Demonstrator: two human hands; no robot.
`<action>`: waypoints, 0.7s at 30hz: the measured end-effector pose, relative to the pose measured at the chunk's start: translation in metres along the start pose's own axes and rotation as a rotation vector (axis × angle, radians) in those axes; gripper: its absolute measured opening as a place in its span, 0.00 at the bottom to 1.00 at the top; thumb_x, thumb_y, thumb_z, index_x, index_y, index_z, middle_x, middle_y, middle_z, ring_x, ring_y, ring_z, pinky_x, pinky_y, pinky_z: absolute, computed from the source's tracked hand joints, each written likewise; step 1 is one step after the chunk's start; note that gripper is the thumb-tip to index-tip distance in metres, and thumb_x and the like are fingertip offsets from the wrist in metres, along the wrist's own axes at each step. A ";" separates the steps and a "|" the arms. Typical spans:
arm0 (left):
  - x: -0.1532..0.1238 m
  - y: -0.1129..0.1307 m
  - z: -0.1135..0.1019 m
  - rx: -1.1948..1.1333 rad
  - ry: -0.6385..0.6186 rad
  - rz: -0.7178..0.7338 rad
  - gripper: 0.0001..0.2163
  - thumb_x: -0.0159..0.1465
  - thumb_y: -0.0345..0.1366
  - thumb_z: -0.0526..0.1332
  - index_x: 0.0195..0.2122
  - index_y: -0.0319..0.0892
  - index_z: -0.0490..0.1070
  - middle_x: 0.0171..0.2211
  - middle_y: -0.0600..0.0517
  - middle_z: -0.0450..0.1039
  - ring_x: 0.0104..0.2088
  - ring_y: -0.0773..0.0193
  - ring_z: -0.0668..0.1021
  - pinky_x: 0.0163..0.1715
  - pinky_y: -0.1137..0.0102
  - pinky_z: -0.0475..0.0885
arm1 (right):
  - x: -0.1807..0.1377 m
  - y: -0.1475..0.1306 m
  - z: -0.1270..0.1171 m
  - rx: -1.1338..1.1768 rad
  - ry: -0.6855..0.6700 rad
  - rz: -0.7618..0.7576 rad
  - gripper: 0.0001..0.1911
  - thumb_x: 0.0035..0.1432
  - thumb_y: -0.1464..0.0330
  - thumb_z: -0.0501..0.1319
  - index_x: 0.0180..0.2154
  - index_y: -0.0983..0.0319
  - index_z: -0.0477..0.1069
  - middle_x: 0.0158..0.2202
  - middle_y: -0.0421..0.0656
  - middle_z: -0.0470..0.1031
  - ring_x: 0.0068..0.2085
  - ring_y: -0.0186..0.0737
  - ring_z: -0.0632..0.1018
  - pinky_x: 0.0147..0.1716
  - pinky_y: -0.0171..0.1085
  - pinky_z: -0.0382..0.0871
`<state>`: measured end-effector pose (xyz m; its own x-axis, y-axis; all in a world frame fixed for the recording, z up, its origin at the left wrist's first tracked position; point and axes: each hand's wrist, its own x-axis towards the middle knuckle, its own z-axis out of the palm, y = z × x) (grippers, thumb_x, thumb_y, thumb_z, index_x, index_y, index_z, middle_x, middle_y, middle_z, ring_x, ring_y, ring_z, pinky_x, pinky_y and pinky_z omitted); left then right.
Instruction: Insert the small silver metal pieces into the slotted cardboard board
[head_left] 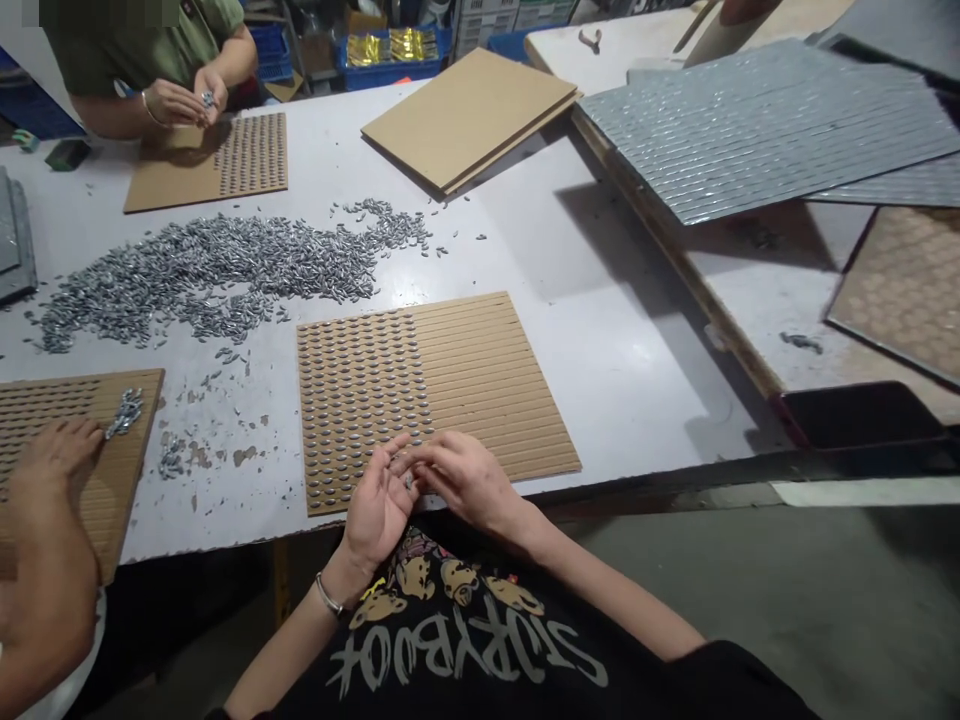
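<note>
A ridged brown board (487, 390) lies before me on the white table, its left part set with rows of small silver spindle-shaped pieces (364, 380). Over the board's near edge, my left hand (377, 508) is cupped palm up, with a few silver pieces (409, 482) in it. My right hand (469, 485) reaches into that palm, its fingertips pinched together; whatever lies between them is hidden. Beyond the board spreads a large heap of the same loose pieces (247, 265).
At left, a co-worker's hand (56, 450) rests on another ridged board (142, 420). Across the table, another person's hands (191, 100) hold pieces above a part-filled board (169, 180). Flat brown boards (469, 115), grey ridged sheets (772, 120) and a dark phone-like slab (862, 412) lie farther right.
</note>
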<state>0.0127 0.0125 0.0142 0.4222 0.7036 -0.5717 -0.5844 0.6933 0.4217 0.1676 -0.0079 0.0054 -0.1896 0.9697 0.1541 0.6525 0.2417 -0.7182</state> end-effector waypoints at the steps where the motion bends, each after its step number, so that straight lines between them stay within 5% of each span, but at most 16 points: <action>1: -0.001 -0.001 0.002 -0.001 -0.005 -0.006 0.19 0.67 0.47 0.53 0.53 0.40 0.67 0.45 0.43 0.75 0.45 0.60 0.77 0.47 0.65 0.71 | -0.004 -0.005 -0.001 -0.020 -0.044 -0.070 0.09 0.66 0.68 0.54 0.43 0.58 0.72 0.39 0.45 0.74 0.41 0.40 0.72 0.42 0.38 0.63; 7: -0.003 -0.007 0.007 0.098 -0.030 -0.033 0.20 0.64 0.49 0.56 0.52 0.43 0.67 0.50 0.43 0.72 0.50 0.59 0.75 0.48 0.67 0.70 | -0.017 -0.004 -0.004 0.035 -0.033 -0.062 0.06 0.64 0.69 0.56 0.37 0.61 0.72 0.35 0.45 0.75 0.38 0.40 0.73 0.39 0.39 0.64; 12: -0.002 -0.008 -0.009 0.613 -0.073 -0.058 0.13 0.62 0.46 0.61 0.36 0.40 0.70 0.29 0.52 0.71 0.26 0.69 0.73 0.27 0.74 0.68 | -0.020 0.002 -0.011 0.291 0.031 0.082 0.06 0.64 0.68 0.57 0.38 0.60 0.72 0.33 0.43 0.75 0.35 0.36 0.74 0.35 0.34 0.67; 15: -0.003 -0.007 -0.015 0.765 -0.108 -0.074 0.15 0.63 0.48 0.58 0.32 0.40 0.66 0.26 0.55 0.68 0.23 0.71 0.70 0.23 0.75 0.65 | -0.021 0.001 -0.011 0.398 -0.002 0.164 0.05 0.61 0.68 0.59 0.36 0.60 0.73 0.31 0.41 0.76 0.32 0.35 0.75 0.32 0.33 0.67; 21: -0.006 -0.003 -0.019 1.100 -0.062 0.159 0.12 0.65 0.46 0.56 0.38 0.42 0.70 0.26 0.55 0.69 0.26 0.68 0.71 0.27 0.73 0.66 | -0.014 0.017 0.002 0.516 -0.034 0.402 0.06 0.58 0.66 0.61 0.34 0.62 0.73 0.29 0.39 0.76 0.30 0.34 0.75 0.29 0.32 0.68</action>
<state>-0.0015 0.0035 0.0031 0.4493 0.7817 -0.4326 0.2849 0.3336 0.8986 0.1801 -0.0170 -0.0100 -0.0331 0.9771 -0.2102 0.2430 -0.1961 -0.9500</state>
